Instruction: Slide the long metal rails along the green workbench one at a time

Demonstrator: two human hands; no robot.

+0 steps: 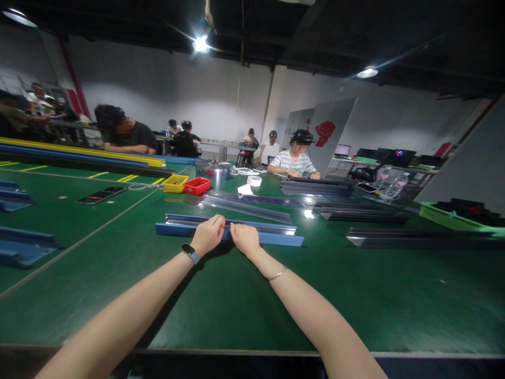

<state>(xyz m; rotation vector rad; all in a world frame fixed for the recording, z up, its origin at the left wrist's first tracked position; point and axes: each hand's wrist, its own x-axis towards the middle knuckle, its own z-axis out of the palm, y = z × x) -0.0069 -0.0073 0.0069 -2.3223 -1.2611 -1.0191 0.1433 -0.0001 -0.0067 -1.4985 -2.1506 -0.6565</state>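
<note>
A long blue channel profile (276, 239) lies crosswise on the green table, with a pale, shiny strip (272, 228) along its trough. My left hand (209, 232) is closed on the middle of the profile, fingers curled over its trough. Close beside it, my right hand (245, 237) is also closed on the profile, thumb side towards the left hand. Both sets of fingertips are partly hidden, so how they meet the strip cannot be made out. Just behind the profile lies a clear plastic strip (248, 209).
Yellow bin (175, 183) and red bin (197, 185) stand beyond, near a shiny metal coil (218, 173). Dark profiles (414, 238) lie right, blue ones (27, 245) left, near a phone (102, 195). A co-worker (295, 158) sits opposite; a green basket (450, 217) is far right.
</note>
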